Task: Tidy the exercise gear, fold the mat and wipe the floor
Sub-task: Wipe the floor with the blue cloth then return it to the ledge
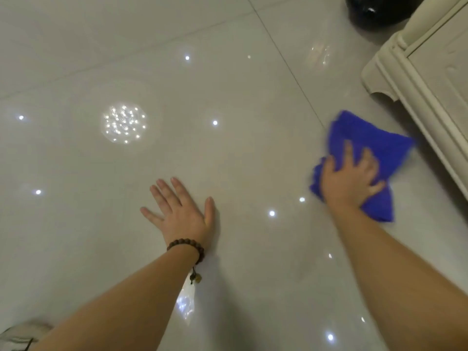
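The glossy pale grey tiled floor fills almost the whole view, dotted with small white reflections of ceiling lights and one round cluster of sparkles toward the left; thin dark grout lines cross it, one running diagonally down toward the right side. The left hand lies flat on the tiles near the middle, palm down, fingers straight and spread, the thumb stretched out to the right; a bracelet of dark brown wooden beads circles its wrist, with a short tassel hanging below it. The right hand sits further right and a little higher, pressing down on a crumpled bright blue microfibre cloth; its fingers are bent over the folds and bunch the fabric under the palm, so it grips the cloth against the floor; both hand and cloth look slightly blurred. The cloth spreads out beyond the fingertips and also sticks out below the wrist; its far right corner lies just beside the moulded base of a cream-coloured carved cabinet that occupies the right edge. A shiny black rounded object rests at the top right, near the cabinet's corner; what it is cannot be told.
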`<state>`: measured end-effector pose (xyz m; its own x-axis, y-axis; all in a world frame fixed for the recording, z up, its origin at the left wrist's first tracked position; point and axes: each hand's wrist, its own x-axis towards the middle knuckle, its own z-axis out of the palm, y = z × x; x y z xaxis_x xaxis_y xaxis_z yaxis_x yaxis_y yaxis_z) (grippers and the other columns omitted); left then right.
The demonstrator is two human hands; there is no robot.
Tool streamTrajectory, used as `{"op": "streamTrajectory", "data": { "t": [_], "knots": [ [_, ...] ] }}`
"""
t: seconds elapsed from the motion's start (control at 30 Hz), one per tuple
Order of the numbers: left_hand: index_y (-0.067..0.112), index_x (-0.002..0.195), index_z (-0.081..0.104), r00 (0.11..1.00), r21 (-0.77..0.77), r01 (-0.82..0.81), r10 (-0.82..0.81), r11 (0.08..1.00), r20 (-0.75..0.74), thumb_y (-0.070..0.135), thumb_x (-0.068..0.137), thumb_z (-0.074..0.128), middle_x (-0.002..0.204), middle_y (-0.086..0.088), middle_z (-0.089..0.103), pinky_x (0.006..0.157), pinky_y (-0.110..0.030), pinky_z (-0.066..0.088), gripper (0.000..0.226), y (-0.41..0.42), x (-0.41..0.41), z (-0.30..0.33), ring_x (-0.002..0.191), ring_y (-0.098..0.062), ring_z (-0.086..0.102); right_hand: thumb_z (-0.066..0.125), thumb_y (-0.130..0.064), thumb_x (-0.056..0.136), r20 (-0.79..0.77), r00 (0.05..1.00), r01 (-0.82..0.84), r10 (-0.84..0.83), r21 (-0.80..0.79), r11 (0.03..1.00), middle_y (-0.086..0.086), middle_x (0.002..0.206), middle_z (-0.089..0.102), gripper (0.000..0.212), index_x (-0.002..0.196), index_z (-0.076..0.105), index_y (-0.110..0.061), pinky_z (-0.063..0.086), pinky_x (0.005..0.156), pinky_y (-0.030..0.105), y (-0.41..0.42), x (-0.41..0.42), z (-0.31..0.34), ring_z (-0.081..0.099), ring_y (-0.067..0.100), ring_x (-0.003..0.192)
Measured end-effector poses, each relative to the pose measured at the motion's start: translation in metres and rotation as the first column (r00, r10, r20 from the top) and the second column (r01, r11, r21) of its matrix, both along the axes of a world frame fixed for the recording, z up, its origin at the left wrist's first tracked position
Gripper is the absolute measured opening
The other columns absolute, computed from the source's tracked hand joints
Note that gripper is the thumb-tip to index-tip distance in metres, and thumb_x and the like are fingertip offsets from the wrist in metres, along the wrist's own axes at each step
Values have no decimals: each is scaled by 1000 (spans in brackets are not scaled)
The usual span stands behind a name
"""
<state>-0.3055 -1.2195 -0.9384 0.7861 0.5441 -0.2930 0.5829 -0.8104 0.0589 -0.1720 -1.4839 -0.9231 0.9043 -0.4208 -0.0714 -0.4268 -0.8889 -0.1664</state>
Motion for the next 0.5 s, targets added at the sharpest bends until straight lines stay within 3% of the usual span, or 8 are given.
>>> {"op": "streamTrajectory", "data": {
  "t": [0.07,0.13,0.17,0.2,0.27,0.37,0.47,0.5],
  "knots": [
    [7,152,-8,1000,3,9,-9,1000,-6,64,88,12,159,-20,-10,111,-66,-6,88,0,0,1,146,-33,-15,36,-55,86,66,909,-412,412,-21,911,2,153,31,59,142,37,-39,16,109,57,62,-43,-7,26,25,140],
    [8,152,-7,1000,0,7,-7,1000,-5,65,88,12,160,-20,-9,112,-66,-6,88,1,-1,1,147,-33,-14,43,-53,85,52,571,-818,820,-47,573,-1,151,36,56,140,40,-41,18,110,54,88,-88,-11,32,23,138],
    [8,152,-7,1000,-4,5,-6,1000,-5,64,88,13,160,-20,-9,112,-66,-6,88,1,-1,1,147,-33,-13,45,-53,85,38,456,-887,889,-67,457,-2,150,37,56,140,41,-42,19,110,53,76,-90,-12,34,22,138],
    [8,152,-7,1000,-2,7,-7,1000,-3,64,88,13,160,-20,-8,112,-66,-6,87,1,-1,0,147,-33,-13,47,-53,84,52,437,-895,898,-71,440,-3,150,38,56,139,42,-42,19,110,52,51,-80,-12,35,21,137],
    [8,152,-7,1000,-3,12,-12,1000,-3,63,90,15,160,-20,-9,112,-66,-6,86,-1,-1,1,147,-32,-14,44,-54,85,61,635,-764,770,-99,638,-2,149,39,55,139,41,-42,20,108,52,-12,-57,-15,36,22,136],
    [8,153,-6,1000,-12,12,-11,1000,8,62,91,17,159,-20,-10,111,-66,-7,85,0,-1,1,147,-32,-15,34,-55,88,25,951,-308,310,-50,950,2,152,31,57,143,35,-40,16,109,56,-96,-34,-5,26,24,139],
    [8,153,-5,1000,-11,14,-14,1000,1,63,91,15,159,-20,-10,111,-66,-8,85,-1,-2,1,146,-33,-15,35,-50,95,21,991,132,-133,21,991,2,156,21,53,146,28,-38,11,111,60,-74,-33,-2,16,24,143],
    [9,153,-5,1000,-12,12,-12,1000,-6,64,89,12,159,-20,-11,111,-66,-9,86,-1,-2,1,146,-33,-15,36,-49,95,17,989,148,-149,34,988,2,156,21,53,146,28,-38,10,111,60,-48,-41,-4,16,24,143]
  ]
}}
